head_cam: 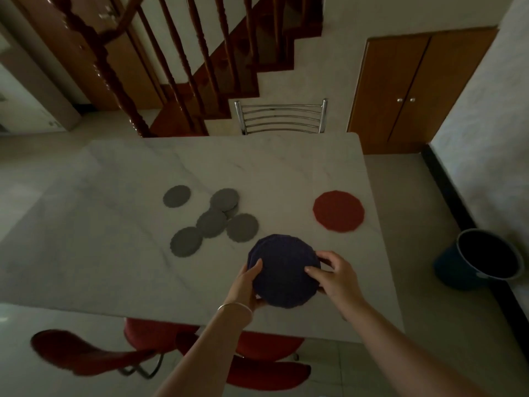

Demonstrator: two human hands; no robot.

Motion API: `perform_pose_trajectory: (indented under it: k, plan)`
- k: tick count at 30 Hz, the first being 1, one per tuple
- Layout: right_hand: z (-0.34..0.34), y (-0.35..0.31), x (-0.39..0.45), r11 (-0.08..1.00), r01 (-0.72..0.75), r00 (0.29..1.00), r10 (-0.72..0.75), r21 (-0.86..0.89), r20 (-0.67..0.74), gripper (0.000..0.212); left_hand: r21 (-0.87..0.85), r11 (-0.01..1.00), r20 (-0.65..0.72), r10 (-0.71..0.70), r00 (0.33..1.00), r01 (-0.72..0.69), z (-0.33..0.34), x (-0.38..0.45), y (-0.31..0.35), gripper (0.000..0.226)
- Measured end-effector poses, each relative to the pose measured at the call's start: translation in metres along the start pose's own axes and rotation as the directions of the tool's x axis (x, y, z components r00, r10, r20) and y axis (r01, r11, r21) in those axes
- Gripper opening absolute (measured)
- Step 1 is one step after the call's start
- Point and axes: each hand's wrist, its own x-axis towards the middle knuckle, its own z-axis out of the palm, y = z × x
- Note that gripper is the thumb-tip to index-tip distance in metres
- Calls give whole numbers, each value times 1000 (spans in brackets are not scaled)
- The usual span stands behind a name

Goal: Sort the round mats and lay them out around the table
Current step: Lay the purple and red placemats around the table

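Navy mats [283,267] stacked flat, round, edges pinched between left hand [247,285] and right hand [337,277].

I've got one view only, head cam, wide-angle, worn up high and tilted fwd and down. It looks across the marble table [200,173] from the near long edge toward the far side, where a metal chair back [280,117] and the staircase [200,67] show. Both forearms enter from the bottom edge, so the near part of the table sits close to the lens, far end well apart. Straight lines bow toward the frame edges. No 2nd view, so no overlap.
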Motion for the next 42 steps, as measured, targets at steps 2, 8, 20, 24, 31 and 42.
perform_pose_trajectory:
  k: [2,8,20,24,31,42]
  plan:
    - [11,-4,-8,999,-34,999,35,17,-25,30,-32,999,10,-21,1000,21,-9,-3,3,54]
    - [59,-15,-28,995,-83,996,85,48,-34,26,-14,999,-25,-37,999,36,-62,-16,28,49]
    - [134,-10,-52,929,-229,893,320,291,-318,25,16,999,-48,-28,998,28,-185,-21,76,52]
    - [134,0,-52,875,-253,860,399,413,-319,21,-10,999,-80,-38,996,37,-206,-21,72,53]
    - [155,11,-31,872,-253,897,374,419,-235,24,-56,998,-132,-33,991,25,-233,-13,63,55]
    - [188,21,-3,953,-203,945,251,225,-211,34,-136,991,-170,-7,985,-16,-252,-12,75,52]
